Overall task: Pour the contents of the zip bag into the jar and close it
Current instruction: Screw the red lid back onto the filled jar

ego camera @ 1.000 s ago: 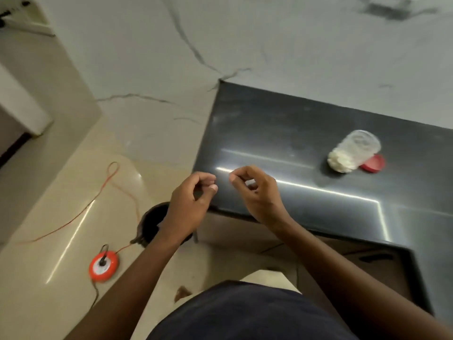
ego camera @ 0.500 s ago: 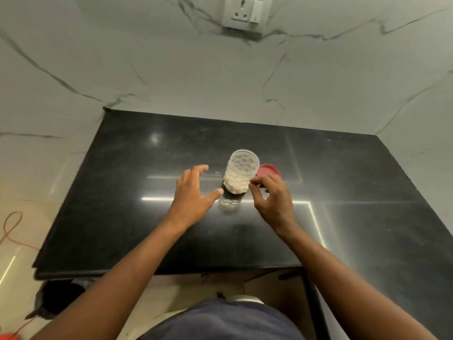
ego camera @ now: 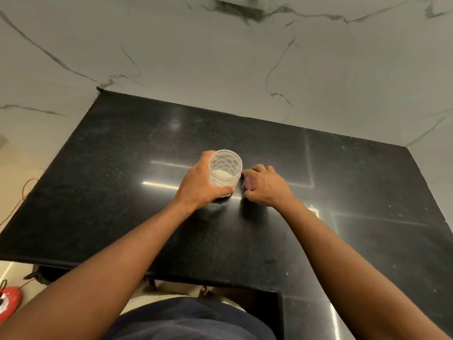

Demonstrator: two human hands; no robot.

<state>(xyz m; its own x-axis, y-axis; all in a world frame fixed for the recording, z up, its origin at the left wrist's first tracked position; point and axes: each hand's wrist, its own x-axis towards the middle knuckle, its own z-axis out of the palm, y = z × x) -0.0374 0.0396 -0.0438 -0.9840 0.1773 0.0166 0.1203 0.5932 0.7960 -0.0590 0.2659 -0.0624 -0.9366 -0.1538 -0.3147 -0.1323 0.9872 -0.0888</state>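
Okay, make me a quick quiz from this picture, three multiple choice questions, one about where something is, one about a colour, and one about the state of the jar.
1. Where is the jar standing?
A. on the floor
B. on the black countertop
C. on a shelf on the wall

2. What colour is the stuff inside the jar?
A. white
B. green
C. dark brown

3. What state is the jar in?
A. shut with a lid
B. lying on its side
C. upright and open, with no lid on it

Answers:
1. B, the jar sits on the dark polished countertop in front of the marble wall.
2. A, a pale white heap shows through the clear wall.
3. C, its round mouth faces up uncovered, while the left hand wraps its side and the right hand rests beside it, curled over something reddish.
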